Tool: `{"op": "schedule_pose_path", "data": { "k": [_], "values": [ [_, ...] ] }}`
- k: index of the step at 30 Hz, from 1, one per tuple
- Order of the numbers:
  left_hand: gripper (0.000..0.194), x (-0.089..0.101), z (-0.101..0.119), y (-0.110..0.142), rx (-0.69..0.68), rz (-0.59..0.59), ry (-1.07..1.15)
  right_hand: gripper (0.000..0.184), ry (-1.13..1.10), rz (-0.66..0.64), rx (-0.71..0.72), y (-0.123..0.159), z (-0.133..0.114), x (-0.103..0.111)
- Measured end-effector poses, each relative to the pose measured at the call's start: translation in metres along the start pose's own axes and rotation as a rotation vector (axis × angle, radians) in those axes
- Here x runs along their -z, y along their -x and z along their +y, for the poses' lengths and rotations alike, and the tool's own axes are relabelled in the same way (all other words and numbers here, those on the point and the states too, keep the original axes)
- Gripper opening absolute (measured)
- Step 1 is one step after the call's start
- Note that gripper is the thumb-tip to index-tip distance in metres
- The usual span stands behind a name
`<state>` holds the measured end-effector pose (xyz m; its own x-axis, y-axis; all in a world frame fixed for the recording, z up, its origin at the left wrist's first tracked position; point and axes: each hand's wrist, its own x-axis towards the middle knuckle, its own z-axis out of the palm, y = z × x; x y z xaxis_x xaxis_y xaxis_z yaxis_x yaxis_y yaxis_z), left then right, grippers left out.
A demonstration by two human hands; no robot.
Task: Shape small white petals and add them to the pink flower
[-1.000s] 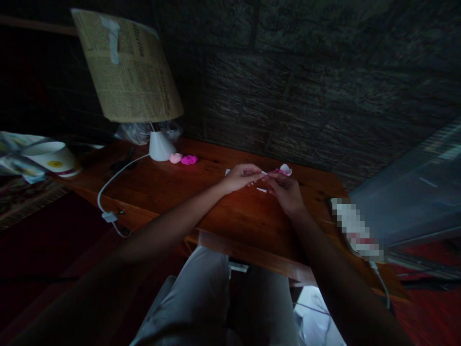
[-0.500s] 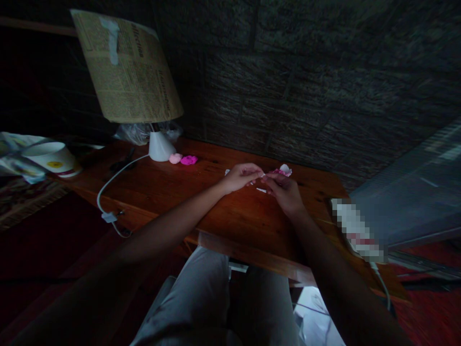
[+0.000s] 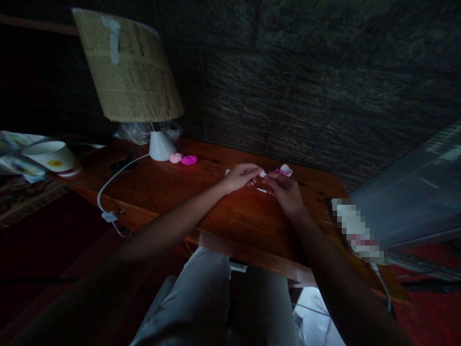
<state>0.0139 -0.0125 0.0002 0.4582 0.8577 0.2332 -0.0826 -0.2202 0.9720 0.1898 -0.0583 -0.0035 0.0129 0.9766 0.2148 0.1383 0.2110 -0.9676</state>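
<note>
desk (image 3: 230,211) (wooden) beside stone wall (image 3: 306,86)

Indoor room, looks home-like; exact type can't be told. Wooden desk (image 3: 248,211) against dark stone-block wall (image 3: 306,96). Table lamp (image 3: 129,67) with newspaper-print shade, white cord. Patterned fringed rug (image 3: 30,204) and red floor covering (image 3: 432,312) below. Paper cup (image 3: 54,158) at desk's end, plastic wrap (image 3: 132,133) behind lamp. Dim light, no lab or shop fittings seen.

On the tabletop (image 3: 248,216), the lamp (image 3: 162,145) stands near the back edge, lumps (image 3: 189,160) just right of its base, scrap (image 3: 286,169) farther right, device (image 3: 356,228) by the right edge.
</note>
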Motion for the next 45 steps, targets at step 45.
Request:
{"op": "schedule_pose_path", "data": {
  "k": [45],
  "values": [
    [0.042, 0.004, -0.007, 0.001, -0.056, -0.064, -0.017, 0.039, -0.002, 0.007, 0.019, 0.004, -0.008, 0.0]
  ]
}}
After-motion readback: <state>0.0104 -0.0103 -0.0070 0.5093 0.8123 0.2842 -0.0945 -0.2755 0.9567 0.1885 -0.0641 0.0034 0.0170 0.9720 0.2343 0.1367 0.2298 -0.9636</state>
